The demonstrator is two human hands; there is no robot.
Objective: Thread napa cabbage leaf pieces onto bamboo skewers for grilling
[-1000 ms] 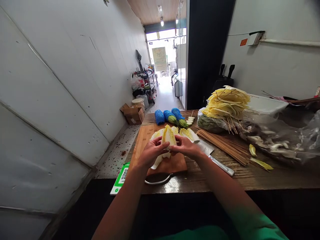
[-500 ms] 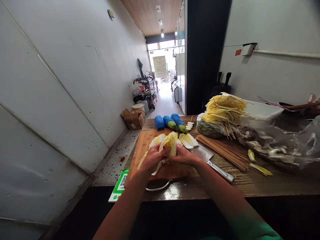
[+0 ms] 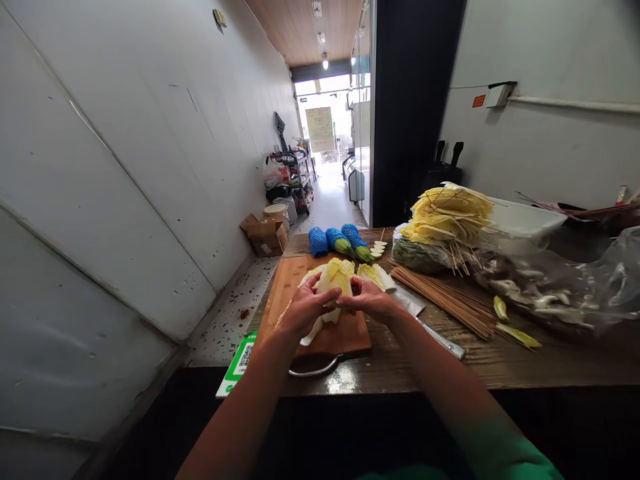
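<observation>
Between my two hands a napa cabbage piece [image 3: 336,279], pale with yellow frilly edges, is held up over the wooden cutting board [image 3: 287,288]. My left hand [image 3: 306,308] grips its left side, thumb across the front. On the other side my right hand [image 3: 369,300] has its fingers closed on the lower right edge. Loose cabbage leaves lie on the board below and behind, partly hidden by my hands. Another cut cabbage piece [image 3: 379,277] rests just beyond my right hand. A cleaver [image 3: 443,339] lies to the right, partly covered by my forearm.
Behind the board are vegetables in blue foam nets [image 3: 319,241] and slices on a stick [image 3: 379,249]. To the right lie bamboo skewers [image 3: 445,300], a pile of skewered cabbage leaves [image 3: 450,213] and a plastic bag of mushrooms [image 3: 545,293]. A green QR-code sign [image 3: 239,367] sits front left.
The cabbage piece has been turned in my hands, so its smoother pale side now shows in place of the curled yellow inside. My left thumb lies farther across it.
</observation>
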